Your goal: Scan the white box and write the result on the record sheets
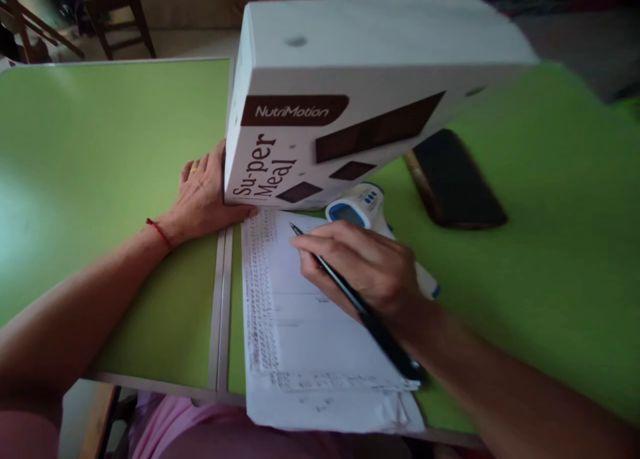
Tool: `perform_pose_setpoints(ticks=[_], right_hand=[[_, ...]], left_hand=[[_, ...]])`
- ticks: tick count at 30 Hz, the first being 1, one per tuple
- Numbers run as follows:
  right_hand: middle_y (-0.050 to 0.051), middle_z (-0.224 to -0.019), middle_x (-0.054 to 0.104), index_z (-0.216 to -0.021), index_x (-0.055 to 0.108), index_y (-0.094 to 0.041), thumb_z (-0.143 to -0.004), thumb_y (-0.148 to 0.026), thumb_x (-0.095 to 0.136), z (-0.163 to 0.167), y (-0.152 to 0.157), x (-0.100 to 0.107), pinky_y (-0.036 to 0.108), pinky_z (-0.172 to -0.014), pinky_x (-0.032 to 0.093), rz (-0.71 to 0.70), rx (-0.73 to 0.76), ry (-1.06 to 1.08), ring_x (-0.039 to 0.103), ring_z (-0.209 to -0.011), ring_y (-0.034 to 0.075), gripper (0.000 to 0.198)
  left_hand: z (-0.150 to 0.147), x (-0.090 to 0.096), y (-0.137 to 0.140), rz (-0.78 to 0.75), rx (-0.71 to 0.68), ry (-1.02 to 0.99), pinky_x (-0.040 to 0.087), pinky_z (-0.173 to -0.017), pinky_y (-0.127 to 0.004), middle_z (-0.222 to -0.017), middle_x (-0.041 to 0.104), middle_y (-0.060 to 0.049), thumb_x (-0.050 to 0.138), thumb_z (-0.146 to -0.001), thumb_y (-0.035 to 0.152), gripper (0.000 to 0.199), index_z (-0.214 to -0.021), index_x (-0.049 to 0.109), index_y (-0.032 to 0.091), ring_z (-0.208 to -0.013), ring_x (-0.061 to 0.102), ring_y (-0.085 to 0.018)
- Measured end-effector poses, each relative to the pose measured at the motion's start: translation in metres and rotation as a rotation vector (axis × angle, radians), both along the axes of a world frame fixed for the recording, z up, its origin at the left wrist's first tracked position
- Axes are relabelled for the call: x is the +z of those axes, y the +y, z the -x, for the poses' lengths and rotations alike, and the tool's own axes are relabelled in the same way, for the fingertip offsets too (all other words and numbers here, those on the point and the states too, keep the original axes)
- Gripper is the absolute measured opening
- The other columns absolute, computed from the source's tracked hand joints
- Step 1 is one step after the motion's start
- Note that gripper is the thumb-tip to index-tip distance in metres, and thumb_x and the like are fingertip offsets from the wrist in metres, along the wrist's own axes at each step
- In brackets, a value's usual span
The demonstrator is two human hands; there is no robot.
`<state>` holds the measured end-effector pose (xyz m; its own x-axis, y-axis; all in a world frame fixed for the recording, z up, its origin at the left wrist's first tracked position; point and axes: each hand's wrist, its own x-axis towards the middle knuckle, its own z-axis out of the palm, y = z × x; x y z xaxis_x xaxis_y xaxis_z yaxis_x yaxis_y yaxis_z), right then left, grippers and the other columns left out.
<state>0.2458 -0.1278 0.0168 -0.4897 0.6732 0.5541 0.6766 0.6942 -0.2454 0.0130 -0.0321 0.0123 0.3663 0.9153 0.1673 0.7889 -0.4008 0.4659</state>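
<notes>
Pen (367, 316) held in the right hand (370, 266), tip over written papers (325, 346) on the green surface (125, 126), left hand (203, 192) against a big white box (370, 86), whether gripping I can't tell, box blocking the view behind, thermometer (367, 202) partly covered, phone (457, 179) lying right.

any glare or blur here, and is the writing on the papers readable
Head view: pale glare at the left edge of the green table; head view: the box softens toward its right end, though "NutriMotion" reads clearly; head view: small writing on the papers is illegible.
</notes>
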Motion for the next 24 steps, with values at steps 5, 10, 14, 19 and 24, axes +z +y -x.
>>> perform_pose_setpoints(ticks=[5, 10, 14, 19, 24], right_hand=[[0.009, -0.083, 0.067, -0.096, 0.069, -0.013, -0.09, 0.003, 0.043, -0.006, -0.006, 0.005, 0.033, -0.064, 0.05, -0.109, -0.017, -0.417, 0.064, -0.074, 0.02, 0.031], [0.008, -0.086, 0.068, -0.11, 0.068, -0.011, -0.089, 0.0, 0.053, -0.019, -0.006, 0.02, 0.031, -0.063, 0.05, -0.12, -0.042, -0.437, 0.063, -0.073, 0.019, 0.028], [0.015, -0.089, 0.068, -0.1, 0.067, -0.011, -0.083, -0.038, 0.075, -0.046, 0.005, 0.021, 0.03, -0.048, 0.039, -0.056, -0.343, -0.473, 0.063, -0.072, 0.025, 0.033], [0.002, -0.057, 0.059, -0.072, 0.062, -0.021, -0.074, -0.048, 0.077, -0.065, 0.024, 0.0, 0.028, -0.044, 0.029, 0.31, -0.397, -0.351, 0.052, -0.047, 0.019, 0.031], [-0.001, -0.048, 0.049, -0.058, 0.054, -0.026, -0.067, -0.054, 0.077, -0.061, 0.027, 0.008, 0.03, -0.04, 0.025, 0.329, -0.589, -0.011, 0.038, -0.038, 0.015, 0.037]], left_hand=[[0.002, 0.007, -0.002, -0.023, -0.072, -0.255, 0.048, -0.109, -0.049, -0.144, 0.049, -0.015, 0.074, -0.076, 0.059, 0.081, -0.139, 0.038, 0.022, -0.134, 0.048, -0.033], [0.004, 0.008, 0.001, 0.03, -0.104, -0.426, 0.056, -0.098, -0.051, -0.135, 0.058, -0.014, 0.072, -0.074, 0.069, 0.087, -0.14, 0.039, 0.023, -0.125, 0.058, -0.032], [0.006, 0.007, 0.003, 0.027, -0.086, -0.406, 0.061, -0.09, -0.05, -0.131, 0.061, -0.014, 0.071, -0.071, 0.074, 0.088, -0.136, 0.042, 0.023, -0.119, 0.061, -0.032], [0.007, 0.007, 0.0, 0.006, -0.051, -0.448, 0.06, -0.093, -0.05, -0.13, 0.061, -0.014, 0.075, -0.071, 0.072, 0.082, -0.13, 0.047, 0.022, -0.118, 0.062, -0.032], [0.006, 0.009, -0.004, 0.073, -0.006, -0.616, 0.059, -0.089, -0.055, -0.123, 0.065, -0.015, 0.081, -0.067, 0.068, 0.078, -0.12, 0.052, 0.019, -0.109, 0.065, -0.034]])
